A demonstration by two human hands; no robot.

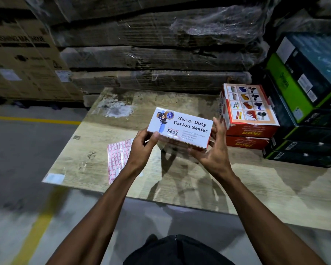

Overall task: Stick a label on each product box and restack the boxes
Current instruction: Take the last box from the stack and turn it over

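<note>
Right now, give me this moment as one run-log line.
held: carton sealer box | left hand: grips left end | right hand: holds right end | label sheet: on table | orange boxes: stacked right

White box (180,129) reads "Heavy Duty Carton Sealer" and "S632"; orange boxes (247,131) read "ikon", upside down

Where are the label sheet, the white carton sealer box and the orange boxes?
label sheet (117,161), head view, middle of the red-bordered stickers.
white carton sealer box (182,127), head view, its printed top face.
orange boxes (246,106), head view, picture grid on the upper box.
</note>
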